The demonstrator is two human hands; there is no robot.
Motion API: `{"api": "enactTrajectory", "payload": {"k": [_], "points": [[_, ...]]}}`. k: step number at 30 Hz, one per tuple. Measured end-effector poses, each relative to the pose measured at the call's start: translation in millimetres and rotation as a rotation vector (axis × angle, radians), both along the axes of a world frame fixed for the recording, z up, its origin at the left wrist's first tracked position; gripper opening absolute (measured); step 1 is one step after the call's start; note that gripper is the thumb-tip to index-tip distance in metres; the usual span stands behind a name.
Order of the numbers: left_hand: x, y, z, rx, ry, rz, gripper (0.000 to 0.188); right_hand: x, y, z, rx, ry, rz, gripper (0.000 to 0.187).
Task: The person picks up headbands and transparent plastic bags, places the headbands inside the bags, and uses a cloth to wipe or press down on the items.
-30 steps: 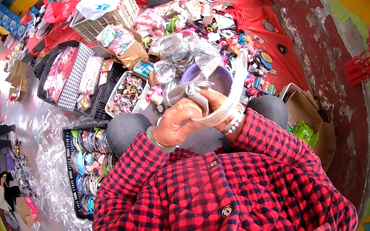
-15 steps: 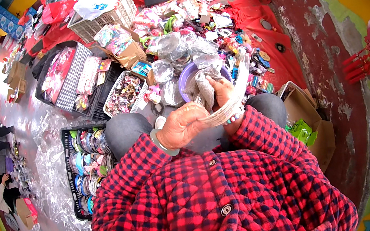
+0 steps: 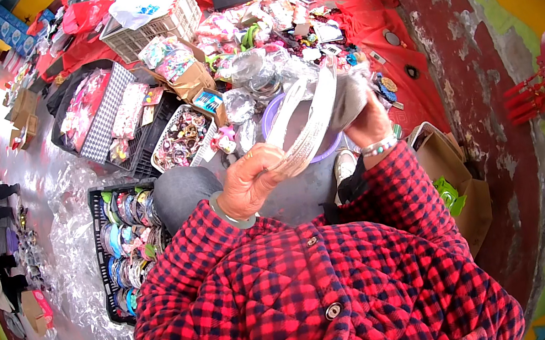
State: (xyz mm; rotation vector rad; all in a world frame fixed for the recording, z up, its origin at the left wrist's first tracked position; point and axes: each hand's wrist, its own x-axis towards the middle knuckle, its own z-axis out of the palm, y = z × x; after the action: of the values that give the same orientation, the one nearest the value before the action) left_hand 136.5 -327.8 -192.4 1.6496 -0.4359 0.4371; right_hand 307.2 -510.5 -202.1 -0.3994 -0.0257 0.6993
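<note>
We hold a silver strip (image 3: 309, 128) stretched between both hands: left hand (image 3: 250, 184) fingers clamped low, right hand (image 3: 365, 118) fingers clamped high, above the purple basin (image 3: 271, 116).

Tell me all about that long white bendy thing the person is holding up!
The white strip is a long, flat, flexible band, pale with faint markings too small to make out, and looks like plastic or card. It bends in an arc between both hands: the left hand grips its lower end, and the right hand holds its upper end. It is held in the air above a purple basin, in front of the red checked jacket.
</note>
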Motion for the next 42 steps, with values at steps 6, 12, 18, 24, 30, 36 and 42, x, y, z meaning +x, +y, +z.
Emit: {"api": "enactTrajectory", "payload": {"k": [6,12,18,24,30,36,42], "points": [[7,-10,1,0.138,-0.073,-0.095,0.014,-45,38,-16,-0.132,-0.144,0.147,0.027],[6,-20,-4,0.158,-0.093,-0.112,0.015,-49,42,-10,-0.267,-0.219,0.008,0.020],[6,-22,-4,0.168,-0.109,-0.086,0.015,-48,45,-9,-0.371,-0.204,-0.066,0.016],[5,-20,-6,0.155,-0.112,-0.059,0.015,-44,47,-11,-0.326,-0.109,-0.092,0.018],[-8,-19,-1,0.167,-0.067,-0.060,0.015,41,-6,-50,-0.960,-0.840,-0.398,0.018],[1,-11,-7,0.112,-0.130,0.142,0.015,1,-5,-3,0.068,-0.157,0.178,0.034],[4,-21,-2,0.170,-0.142,0.032,0.015,-38,36,-7,-0.204,-0.184,0.149,0.031]]}}
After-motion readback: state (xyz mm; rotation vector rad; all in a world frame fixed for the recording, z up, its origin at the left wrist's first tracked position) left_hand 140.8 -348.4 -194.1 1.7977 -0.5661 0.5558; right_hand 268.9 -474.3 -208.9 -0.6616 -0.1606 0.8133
